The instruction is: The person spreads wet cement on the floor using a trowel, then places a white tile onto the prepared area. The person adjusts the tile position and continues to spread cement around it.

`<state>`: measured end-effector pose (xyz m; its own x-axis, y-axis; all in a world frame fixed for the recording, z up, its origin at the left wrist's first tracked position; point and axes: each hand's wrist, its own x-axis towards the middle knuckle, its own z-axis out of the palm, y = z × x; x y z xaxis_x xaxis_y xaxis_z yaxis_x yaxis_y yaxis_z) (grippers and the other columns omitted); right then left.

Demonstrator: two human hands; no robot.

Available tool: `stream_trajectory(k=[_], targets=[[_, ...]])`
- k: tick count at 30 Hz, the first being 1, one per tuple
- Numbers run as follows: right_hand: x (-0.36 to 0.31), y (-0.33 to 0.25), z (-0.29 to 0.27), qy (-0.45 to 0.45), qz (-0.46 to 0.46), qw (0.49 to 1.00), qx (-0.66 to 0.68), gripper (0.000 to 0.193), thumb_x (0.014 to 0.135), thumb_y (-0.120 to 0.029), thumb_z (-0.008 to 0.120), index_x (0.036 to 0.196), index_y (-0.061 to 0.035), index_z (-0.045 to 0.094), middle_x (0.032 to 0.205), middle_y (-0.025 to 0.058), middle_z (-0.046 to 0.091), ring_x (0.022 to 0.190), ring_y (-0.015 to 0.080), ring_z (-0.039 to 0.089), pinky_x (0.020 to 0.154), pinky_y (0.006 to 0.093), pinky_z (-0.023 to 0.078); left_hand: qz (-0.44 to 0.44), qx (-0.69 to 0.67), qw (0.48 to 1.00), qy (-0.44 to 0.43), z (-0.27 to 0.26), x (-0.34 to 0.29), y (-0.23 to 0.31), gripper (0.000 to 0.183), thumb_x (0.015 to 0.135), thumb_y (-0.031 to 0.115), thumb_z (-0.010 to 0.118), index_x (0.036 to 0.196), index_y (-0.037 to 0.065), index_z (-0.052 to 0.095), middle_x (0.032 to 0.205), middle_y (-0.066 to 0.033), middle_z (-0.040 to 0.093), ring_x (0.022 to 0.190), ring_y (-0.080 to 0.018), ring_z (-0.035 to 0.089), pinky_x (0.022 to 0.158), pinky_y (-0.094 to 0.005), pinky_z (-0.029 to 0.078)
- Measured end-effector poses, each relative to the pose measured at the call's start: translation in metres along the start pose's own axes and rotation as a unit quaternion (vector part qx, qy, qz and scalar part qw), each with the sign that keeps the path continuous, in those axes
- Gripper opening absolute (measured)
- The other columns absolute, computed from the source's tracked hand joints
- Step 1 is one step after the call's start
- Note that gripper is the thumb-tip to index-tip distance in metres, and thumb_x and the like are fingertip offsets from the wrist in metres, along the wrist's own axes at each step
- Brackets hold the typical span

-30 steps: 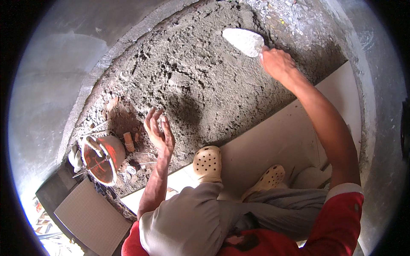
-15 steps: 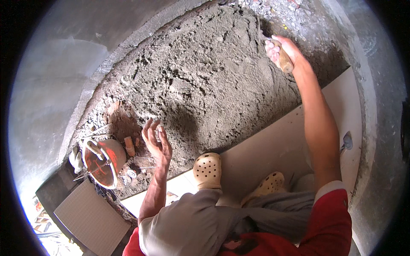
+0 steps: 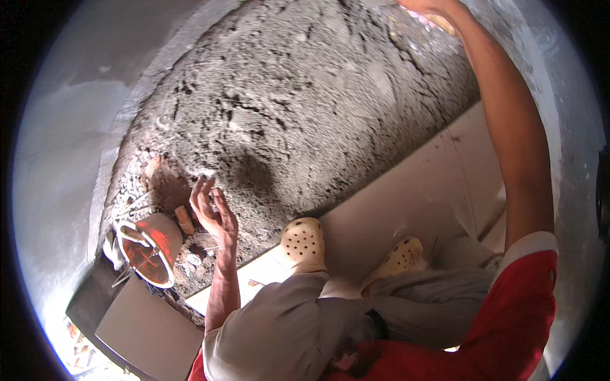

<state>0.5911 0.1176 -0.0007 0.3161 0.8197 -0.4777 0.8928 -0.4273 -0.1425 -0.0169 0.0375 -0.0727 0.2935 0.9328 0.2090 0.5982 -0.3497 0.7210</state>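
A broad bed of rough grey mortar [image 3: 305, 108] spreads out in front of me. At the far right, cut by the top edge, my right hand [image 3: 438, 7] is closed around the wooden handle [image 3: 443, 24] of a trowel; its blade is out of sight. My left hand [image 3: 215, 213] hovers above the near left part of the mortar, fingers loosely bent and apart, holding nothing. A shadow [image 3: 254, 174] falls on the mortar beside it.
Left of my left hand, an orange-red bucket [image 3: 166, 238] lies tipped, near a brick piece [image 3: 184, 220] and rubble. A loose tile [image 3: 149, 330] leans at the lower left. Pale laid tiles [image 3: 419, 190] border the mortar under my clogs [image 3: 303, 244]. Grey walls [image 3: 76, 146] curve around.
My right hand has reached farther away with the trowel, up to the top edge. The view has shifted a little; my left hand stays similarly posed over the mortar.
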Motion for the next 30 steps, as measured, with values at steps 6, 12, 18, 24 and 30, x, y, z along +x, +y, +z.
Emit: stream_trajectory(k=[6,12,18,24,30], targets=[[-0.094,0.005,0.043,-0.137,0.148,0.954,0.223,0.038,0.107,-0.04,0.046,0.099,-0.0044,0.055,0.064,-0.0009,0.047,0.044,0.0102,0.043,0.036,0.0293,0.039,0.015,-0.015,1.0,-0.015,0.016,0.007,0.016,0.041,0.108,0.034,0.051,0.127,0.0,0.062,0.135,-0.0166,0.054,0.119,-0.0248,0.056,0.093,-0.0366,0.051],[-0.181,0.03,0.053,-0.113,0.075,0.989,0.063,0.048,0.104,-0.04,0.05,0.116,0.0048,0.062,0.08,0.0156,0.064,0.058,0.0261,0.064,0.049,0.0446,0.052,0.038,0.023,0.999,-0.007,0.015,0.003,0.019,0.042,0.107,0.038,0.051,0.121,0.001,0.067,0.134,-0.0171,0.055,0.121,-0.0286,0.056,0.101,-0.0421,0.047],[-0.226,0.043,0.066,0.092,0.023,0.995,-0.042,0.053,0.102,-0.039,0.053,0.132,0.0041,0.058,0.129,0.0258,0.063,0.113,0.0424,0.064,0.099,0.0495,0.049,0.054,0.032,0.998,0.005,0.033,-0.005,0.037,0.04,0.106,0.041,0.048,0.114,0.005,0.063,0.129,-0.0159,0.06,0.115,-0.0238,0.061,0.098,-0.045,0.055],[-0.175,0.024,0.076,0.088,0.034,0.995,-0.025,0.047,0.103,-0.036,0.051,0.132,0.0016,0.055,0.122,0.0265,0.066,0.116,0.0446,0.063,0.099,0.0532,0.049,0.063,-0.063,0.996,-0.005,0.044,-0.005,0.057,0.026,0.104,0.016,0.055,0.125,0.001,0.06,0.131,-0.0158,0.056,0.116,-0.024,0.059,0.092,-0.0344,0.053],[-0.121,-0.041,0.095,-0.049,0.137,0.696,0.703,0.036,0.104,-0.046,0.052,0.1,-0.0119,0.062,0.073,-0.0025,0.055,0.054,0.0076,0.048,0.046,0.0275,0.044,0.0,-0.003,1.0,0.009,0.026,-0.004,0.035,0.03,0.103,0.028,0.055,0.115,0.004,0.069,0.132,-0.0165,0.057,0.121,-0.0311,0.055,0.1,-0.0447,0.047]])
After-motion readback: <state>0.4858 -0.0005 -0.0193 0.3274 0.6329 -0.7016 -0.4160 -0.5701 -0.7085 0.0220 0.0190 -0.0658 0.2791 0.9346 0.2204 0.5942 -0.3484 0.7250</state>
